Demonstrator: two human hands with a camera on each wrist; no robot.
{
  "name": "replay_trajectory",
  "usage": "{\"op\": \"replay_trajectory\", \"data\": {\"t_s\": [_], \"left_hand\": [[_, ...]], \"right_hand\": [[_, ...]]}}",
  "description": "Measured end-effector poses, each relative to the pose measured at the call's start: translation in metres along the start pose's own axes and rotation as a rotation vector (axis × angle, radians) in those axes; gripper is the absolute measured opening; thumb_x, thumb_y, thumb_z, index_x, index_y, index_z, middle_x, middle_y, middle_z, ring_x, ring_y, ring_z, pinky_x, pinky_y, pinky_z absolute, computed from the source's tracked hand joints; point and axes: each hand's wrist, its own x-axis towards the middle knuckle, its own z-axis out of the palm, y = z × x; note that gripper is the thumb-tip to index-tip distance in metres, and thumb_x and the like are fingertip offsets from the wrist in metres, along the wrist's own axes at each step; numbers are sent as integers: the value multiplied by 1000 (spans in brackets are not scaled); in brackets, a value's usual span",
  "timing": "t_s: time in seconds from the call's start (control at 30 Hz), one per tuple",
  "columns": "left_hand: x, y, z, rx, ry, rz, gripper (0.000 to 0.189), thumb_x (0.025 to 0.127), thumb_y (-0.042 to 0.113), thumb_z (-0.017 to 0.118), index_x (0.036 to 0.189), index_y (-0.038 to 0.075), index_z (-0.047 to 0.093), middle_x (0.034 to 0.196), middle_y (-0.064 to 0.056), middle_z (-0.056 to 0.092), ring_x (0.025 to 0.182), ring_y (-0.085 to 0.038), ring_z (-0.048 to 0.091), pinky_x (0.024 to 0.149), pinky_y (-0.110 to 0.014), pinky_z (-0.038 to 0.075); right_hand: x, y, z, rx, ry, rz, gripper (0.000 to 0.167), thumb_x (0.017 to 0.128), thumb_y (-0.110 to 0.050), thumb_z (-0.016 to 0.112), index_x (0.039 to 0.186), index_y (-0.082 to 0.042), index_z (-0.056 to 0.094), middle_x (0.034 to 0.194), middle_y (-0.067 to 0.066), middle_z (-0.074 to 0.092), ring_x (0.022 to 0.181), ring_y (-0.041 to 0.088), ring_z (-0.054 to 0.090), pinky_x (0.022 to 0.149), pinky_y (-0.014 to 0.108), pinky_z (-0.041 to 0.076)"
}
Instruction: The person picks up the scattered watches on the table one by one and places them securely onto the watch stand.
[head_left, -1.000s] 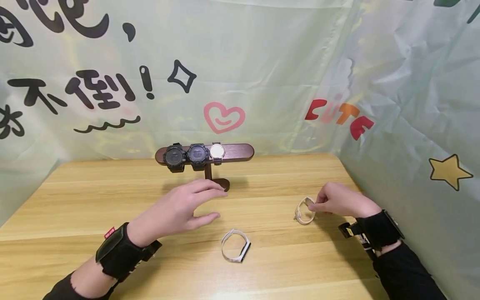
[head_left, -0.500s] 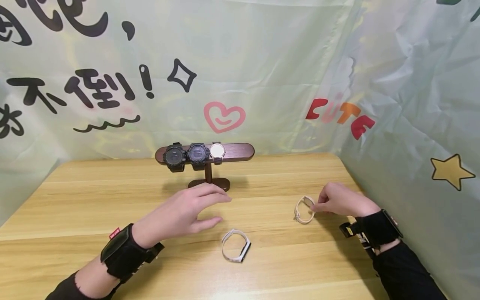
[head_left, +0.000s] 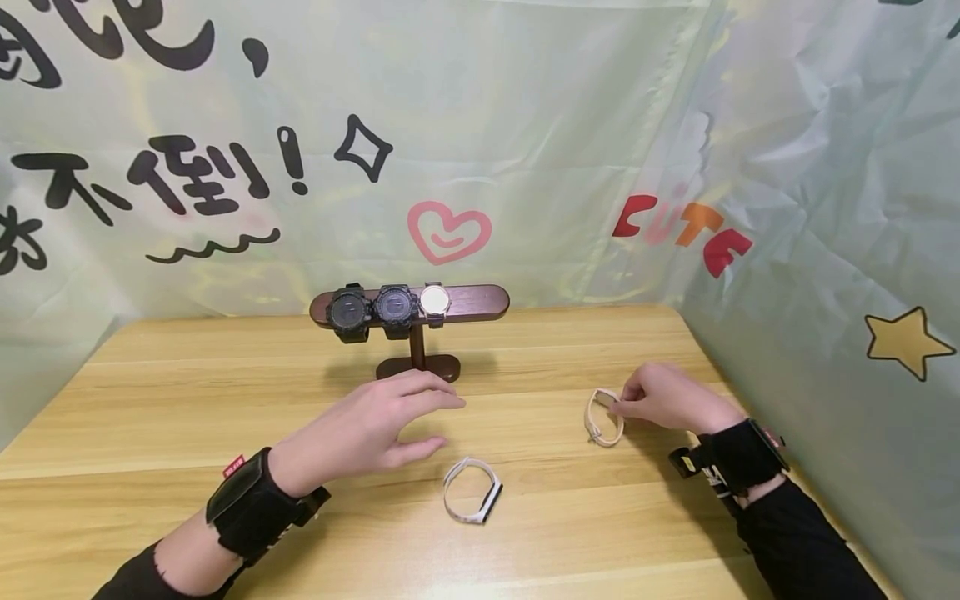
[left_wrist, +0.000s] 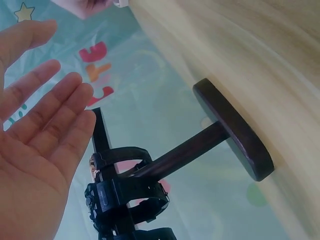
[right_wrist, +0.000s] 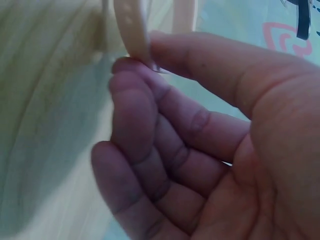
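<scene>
My right hand [head_left: 667, 398] pinches a cream-strapped watch [head_left: 588, 419] between thumb and forefinger, on the right side of the table. In the right wrist view its pale strap [right_wrist: 132, 25] runs up from the fingertips, while the other fingers curl below it. My left hand [head_left: 363, 429] hovers palm down left of centre, fingers spread and nothing held. A white fitness band [head_left: 491, 502] with a dark face lies looped on the table, just front-right of the left hand. Behind that hand stands a dark wooden watch stand [head_left: 477, 303].
Two chunky black watches [head_left: 349, 311] and a watch with a pale round face [head_left: 434, 301] are strapped on the left and middle of the stand's bar. The bar's right end is bare wood. A printed cloth [head_left: 547, 150] closes off the wooden table's back and right side.
My right hand has shifted slightly left with the cream watch, which has turned a little. The left hand has drifted slightly right and down. The fitness band and stand stay put.
</scene>
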Motion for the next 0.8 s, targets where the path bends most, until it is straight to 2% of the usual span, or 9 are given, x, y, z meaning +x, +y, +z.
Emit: {"op": "replay_trajectory", "data": {"t_s": [0.13, 0.43, 0.67, 0.8], "left_hand": [[0, 0, 1, 2, -6, -2, 45, 90, 23, 88, 130, 12, 72, 129, -1, 72, 121, -16, 70, 103, -33, 62], [-1, 0, 2, 3, -10, 0, 44, 90, 24, 88, 129, 10, 73, 128, -2, 72, 120, -17, 70, 102, -33, 62], [0, 1, 3, -5, -31, -8, 42, 91, 25, 87, 129, 11, 73, 130, -3, 73, 121, -18, 71, 102, -33, 63], [-2, 1, 5, -15, -44, -15, 41, 92, 24, 86, 129, 11, 73, 131, -4, 73, 121, -19, 71, 102, -35, 63]], "right_hand": [[4, 0, 3, -9, 20, 16, 27, 98, -24, 77, 72, -18, 75, 61, -11, 38, 58, 7, 34, 58, 22, 26], [8, -4, 8, -16, 61, -5, 27, 99, -20, 76, 72, -19, 74, 60, -11, 38, 57, 7, 35, 56, 21, 26], [12, -10, 12, -9, 80, -21, 16, 99, -18, 77, 83, -16, 81, 65, -8, 58, 59, 8, 39, 58, 21, 27], [14, -13, 14, -10, 92, -36, 16, 99, -17, 76, 84, -16, 80, 64, -8, 55, 59, 8, 39, 58, 21, 27]]}}
